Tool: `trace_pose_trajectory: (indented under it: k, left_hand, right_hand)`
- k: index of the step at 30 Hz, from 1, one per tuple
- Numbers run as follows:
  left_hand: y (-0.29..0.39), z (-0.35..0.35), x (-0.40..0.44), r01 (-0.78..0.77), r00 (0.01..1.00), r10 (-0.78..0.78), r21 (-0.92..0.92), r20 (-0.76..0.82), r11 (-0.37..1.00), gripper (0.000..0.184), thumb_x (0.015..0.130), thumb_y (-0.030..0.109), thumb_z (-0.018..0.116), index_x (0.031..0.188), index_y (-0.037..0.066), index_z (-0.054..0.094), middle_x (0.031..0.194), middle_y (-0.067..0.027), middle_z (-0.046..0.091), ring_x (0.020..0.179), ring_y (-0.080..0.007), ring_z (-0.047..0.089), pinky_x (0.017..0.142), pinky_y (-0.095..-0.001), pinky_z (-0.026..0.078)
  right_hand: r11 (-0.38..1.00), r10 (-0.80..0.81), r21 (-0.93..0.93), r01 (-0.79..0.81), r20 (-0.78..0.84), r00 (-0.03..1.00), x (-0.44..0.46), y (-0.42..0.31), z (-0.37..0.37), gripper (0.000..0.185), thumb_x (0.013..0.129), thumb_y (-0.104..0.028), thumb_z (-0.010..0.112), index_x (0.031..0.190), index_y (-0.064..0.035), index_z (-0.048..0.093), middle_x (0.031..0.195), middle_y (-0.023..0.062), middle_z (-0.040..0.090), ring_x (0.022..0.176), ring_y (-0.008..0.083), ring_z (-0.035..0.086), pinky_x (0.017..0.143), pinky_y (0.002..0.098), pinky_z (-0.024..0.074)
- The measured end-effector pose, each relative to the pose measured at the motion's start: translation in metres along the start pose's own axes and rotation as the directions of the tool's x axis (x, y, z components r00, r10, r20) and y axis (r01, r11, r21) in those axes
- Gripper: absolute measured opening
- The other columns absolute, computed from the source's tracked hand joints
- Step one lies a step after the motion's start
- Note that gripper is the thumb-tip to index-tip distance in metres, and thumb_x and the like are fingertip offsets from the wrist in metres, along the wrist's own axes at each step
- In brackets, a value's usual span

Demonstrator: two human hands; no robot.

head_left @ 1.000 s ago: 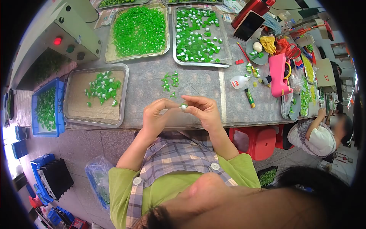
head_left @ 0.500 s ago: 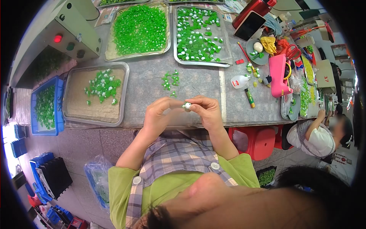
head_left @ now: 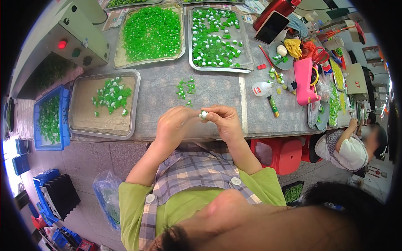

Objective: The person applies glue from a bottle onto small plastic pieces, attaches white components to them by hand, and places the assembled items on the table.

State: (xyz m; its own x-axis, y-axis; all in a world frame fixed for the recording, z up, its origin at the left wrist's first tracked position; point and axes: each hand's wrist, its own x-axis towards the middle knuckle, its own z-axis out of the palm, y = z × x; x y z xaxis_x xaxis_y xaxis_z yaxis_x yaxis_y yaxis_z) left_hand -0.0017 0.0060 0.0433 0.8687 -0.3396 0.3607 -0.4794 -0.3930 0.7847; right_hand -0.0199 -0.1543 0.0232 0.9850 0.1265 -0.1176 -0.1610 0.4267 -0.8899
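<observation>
Figurine (head_left: 203, 115), tiny, white and green with dark spots, pinched narrowly in right hand (head_left: 228, 124), thumb against it. Left hand (head_left: 171, 124) curled in from the other side, fingertips right at the piece; can't tell if gripping too. Held over near edge of grey tabletop (head_left: 159, 79), in front of plaid apron (head_left: 192, 173).

Just beyond the fingers: small cluster of loose green bits (head_left: 181, 92). To the left: paper-lined tray (head_left: 137, 92) with pile of green-and-white pieces (head_left: 113, 95). Further left: blue bin (head_left: 65, 119) with more green pieces, near pale machine (head_left: 90, 31), red lamp (head_left: 62, 44) lit.

Far side: left back tray (head_left: 183, 49) packed with small green parts, right back tray (head_left: 247, 46) just beside it, with green-and-white pieces spread out.

To the right: white bottle (head_left: 261, 88), green tube (head_left: 273, 106) near it, then pink tape dispenser (head_left: 304, 81), red-handled scissors (head_left: 320, 55) behind. Phone (head_left: 272, 28) propped against red flask (head_left: 275, 11).

Below table edge: red stool (head_left: 288, 157). Far right: another person (head_left: 344, 151), white top.
</observation>
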Motion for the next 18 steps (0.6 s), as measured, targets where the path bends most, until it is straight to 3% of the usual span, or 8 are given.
trace_pose_trajectory:
  k: [18]
  left_hand:
    - [-0.0026,-0.0025,0.0010,-0.068,0.997,0.069,0.057,-0.015,0.996,0.018,0.059,0.001,0.056,0.077,0.004,0.057,0.070,-0.0087,0.057,0.064,-0.0245,0.055,0.056,-0.0313,0.043]
  right_hand:
    - [0.998,0.033,0.060,-0.032,-0.021,0.999,0.0015,0.0074,0.0024,0.019,0.072,-0.007,0.059,0.088,0.0022,0.059,0.075,0.0073,0.059,0.067,0.0139,0.055,0.063,0.0240,0.0428]
